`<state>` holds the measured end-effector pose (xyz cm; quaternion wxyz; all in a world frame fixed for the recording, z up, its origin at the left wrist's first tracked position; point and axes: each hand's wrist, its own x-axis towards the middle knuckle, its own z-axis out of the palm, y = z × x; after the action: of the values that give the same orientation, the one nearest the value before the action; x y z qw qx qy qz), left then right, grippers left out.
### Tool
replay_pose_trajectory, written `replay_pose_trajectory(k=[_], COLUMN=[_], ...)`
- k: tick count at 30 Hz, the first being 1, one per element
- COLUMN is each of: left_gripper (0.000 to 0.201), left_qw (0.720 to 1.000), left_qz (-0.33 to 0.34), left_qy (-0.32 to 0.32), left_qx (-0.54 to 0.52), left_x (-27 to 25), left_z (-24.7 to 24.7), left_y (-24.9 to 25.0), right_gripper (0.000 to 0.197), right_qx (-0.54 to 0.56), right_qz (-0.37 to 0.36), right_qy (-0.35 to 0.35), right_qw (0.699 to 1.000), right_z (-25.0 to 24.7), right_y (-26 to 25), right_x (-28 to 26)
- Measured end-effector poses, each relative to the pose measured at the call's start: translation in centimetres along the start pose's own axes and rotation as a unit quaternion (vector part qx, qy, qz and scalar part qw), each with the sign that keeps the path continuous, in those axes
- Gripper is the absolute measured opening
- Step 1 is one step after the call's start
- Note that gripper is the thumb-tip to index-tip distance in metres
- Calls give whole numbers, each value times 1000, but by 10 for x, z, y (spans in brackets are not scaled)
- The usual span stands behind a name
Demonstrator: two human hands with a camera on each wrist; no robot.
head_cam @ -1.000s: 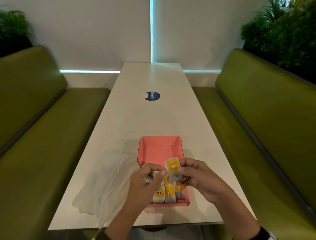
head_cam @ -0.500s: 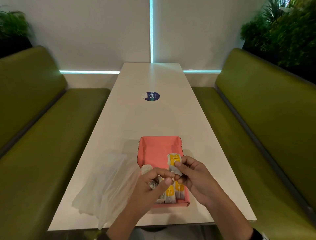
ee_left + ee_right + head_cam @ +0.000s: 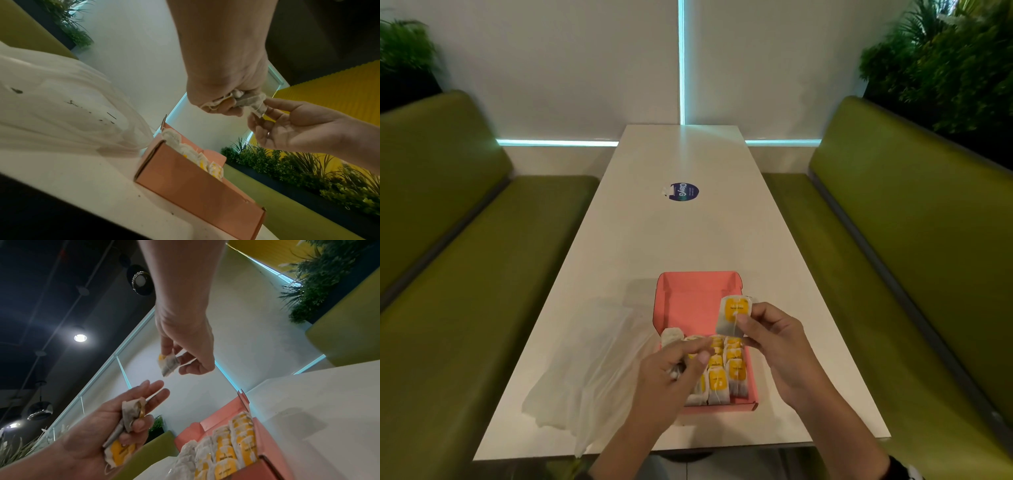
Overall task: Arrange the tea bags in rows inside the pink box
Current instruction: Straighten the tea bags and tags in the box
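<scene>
The pink box (image 3: 698, 301) lies open on the white table (image 3: 688, 240), with tea bags (image 3: 724, 371) with yellow labels in rows in its near half. My right hand (image 3: 748, 329) pinches one tea bag (image 3: 734, 313) just above the box's right side. My left hand (image 3: 688, 359) hovers over the box's near left part, its lower fingers curled round a crumpled bunch of tea bags (image 3: 123, 449), index and middle fingers stretched out. In the right wrist view the pinched tea bag (image 3: 168, 365) hangs clear of the left hand (image 3: 144, 399). The box (image 3: 195, 183) shows from its side.
A crumpled clear plastic bag (image 3: 585, 370) lies left of the box, touching it. A round blue sticker (image 3: 684, 192) sits mid-table. Green benches (image 3: 465, 274) flank the table on both sides, with plants (image 3: 945, 61) behind them.
My left fingers have let go of the tea bag. My right hand has drawn it away to the right and farther over the box, label facing up. The left hand has sunk slightly.
</scene>
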<state>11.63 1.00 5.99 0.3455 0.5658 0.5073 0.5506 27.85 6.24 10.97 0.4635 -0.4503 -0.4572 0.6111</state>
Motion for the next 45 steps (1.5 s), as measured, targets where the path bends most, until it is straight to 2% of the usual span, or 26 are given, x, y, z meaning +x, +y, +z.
replay_pose_trajectory(k=[2,4,5,6,9,11,13,16,17,20,22,23,25,28,30,32,36,38,40,43,45], left_gripper=[39,59,61,56,19,13,13,16,16,7,4,2,9,23,21,21,7,6,7,18,18], left_qw=[999,996,995,994,996,996,997,997,997,996,995,995,995,995,995,994,992,991,992,993,992], left_qz=[-35,-70,-81,-87,-75,-70,-66,-67,-70,-78,-79,-81,-83,-80,-68,-82,-111,-116,-110,-104,-107], left_qy=[12,-10,-24,-33,-34,-31,-30,-26,-28,-51,-57,-57,-57,-61,-67,-66,-60,-59,-58,-57,-59], left_qx=[-19,-54,-62,-59,-45,-45,-34,-16,-16,-8,10,15,15,6,0,-9,-20,-30,-31,-17,-2], left_x=[2,4,5,6,6,4,3,3,2,0,-1,-2,-1,0,0,1,4,5,6,6,6], left_z=[-1,0,0,2,6,7,9,9,9,9,10,10,11,12,12,13,14,13,13,14,13], left_y=[-1,-1,0,2,8,10,12,11,10,4,1,0,-1,-2,-1,0,4,6,8,9,8], right_gripper=[5,9,11,14,15,9,11,40,39,12,16,24,39,26,20,21,24,22,23,48,38], right_qx=[-30,-80,-103,-124,-158,-167,-175,-213,-220,-194,-176,-174,-181,-172,-161,-145,-130,-124,-151,-253,-309], right_qz=[-2,-8,-8,-6,-1,-8,-8,16,23,6,-4,-4,-1,-19,-38,-56,-84,-82,-68,-5,17], right_qy=[-24,-47,-58,-66,-63,-37,-43,-85,-87,-62,-46,-42,-43,-50,-60,-61,-28,-24,-42,-86,-126], right_qw=[999,996,993,990,985,985,984,973,971,979,983,984,983,984,984,986,988,989,985,964,943], right_z=[-1,-3,-3,-4,-5,-4,-4,-5,-5,-6,-6,-7,-8,-8,-8,-8,-7,-8,-8,-13,-15], right_y=[-1,-1,-1,-1,1,1,-1,-3,-4,-4,-3,-3,-3,-3,-2,-2,0,0,-2,-4,-4], right_x=[-1,-2,-2,-2,-1,-2,-5,-7,-7,-7,-7,-6,-5,-6,-6,-6,-5,-5,-5,-3,-2])
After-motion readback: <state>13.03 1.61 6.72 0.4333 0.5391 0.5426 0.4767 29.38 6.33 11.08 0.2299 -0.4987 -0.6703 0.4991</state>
